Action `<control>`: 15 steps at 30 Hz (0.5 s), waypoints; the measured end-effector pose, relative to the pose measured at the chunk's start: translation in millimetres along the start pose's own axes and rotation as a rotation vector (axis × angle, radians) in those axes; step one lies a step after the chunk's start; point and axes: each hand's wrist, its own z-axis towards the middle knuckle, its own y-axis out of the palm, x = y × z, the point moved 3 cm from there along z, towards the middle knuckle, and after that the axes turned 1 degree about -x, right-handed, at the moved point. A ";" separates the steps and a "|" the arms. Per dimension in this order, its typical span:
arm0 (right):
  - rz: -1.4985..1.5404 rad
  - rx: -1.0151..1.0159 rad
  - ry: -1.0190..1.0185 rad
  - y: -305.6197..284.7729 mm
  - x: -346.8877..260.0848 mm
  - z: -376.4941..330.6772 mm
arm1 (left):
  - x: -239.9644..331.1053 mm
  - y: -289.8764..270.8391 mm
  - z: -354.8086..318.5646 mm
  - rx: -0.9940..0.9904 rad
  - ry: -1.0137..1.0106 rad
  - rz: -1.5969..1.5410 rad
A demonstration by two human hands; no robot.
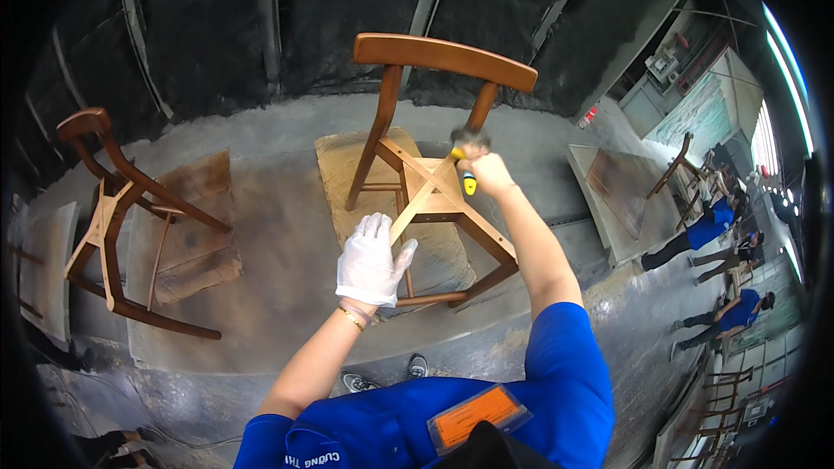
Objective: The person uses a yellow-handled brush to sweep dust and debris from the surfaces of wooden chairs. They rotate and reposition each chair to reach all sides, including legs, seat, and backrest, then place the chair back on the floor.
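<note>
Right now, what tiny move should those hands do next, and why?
Maybe lower the yellow-ended tool gently toward the far end of the chair's pale strip: the right hand holds it close by, while the gloved left hand seems to steady the near end. Contact is unclear.

The curved-backed wooden chair is reddish brown, its crossed wooden braces pale tan, the thin glove translucent white.

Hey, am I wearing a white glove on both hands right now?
No, the left hand wears a white glove, but the right hand is bare.
</note>
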 end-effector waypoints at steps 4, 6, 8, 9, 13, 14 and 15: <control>0.216 0.481 0.047 -23.3 27.6 2.2 | 2.9 -0.1 1.7 -0.016 -0.026 0.021; 0.086 0.735 0.216 -34.5 35.4 -6.1 | 5.8 -0.6 1.8 -0.013 -0.036 0.052; -0.081 0.480 0.141 -28.9 27.5 -5.1 | 8.5 -0.1 3.4 -0.037 -0.065 0.067; -0.129 0.299 0.022 -22.9 19.3 -1.7 | 10.3 -0.6 3.8 -0.028 -0.070 0.080; 0.337 0.034 0.087 -17.9 -4.1 30.8 | 15.2 -1.4 3.4 -0.037 -0.112 0.092; 0.561 0.322 -0.069 -34.5 -5.4 43.3 | 15.4 -1.1 4.3 -0.034 -0.123 0.098; 0.622 0.663 -0.261 -54.1 -6.7 59.8 | 15.4 -0.4 4.2 -0.036 -0.136 0.106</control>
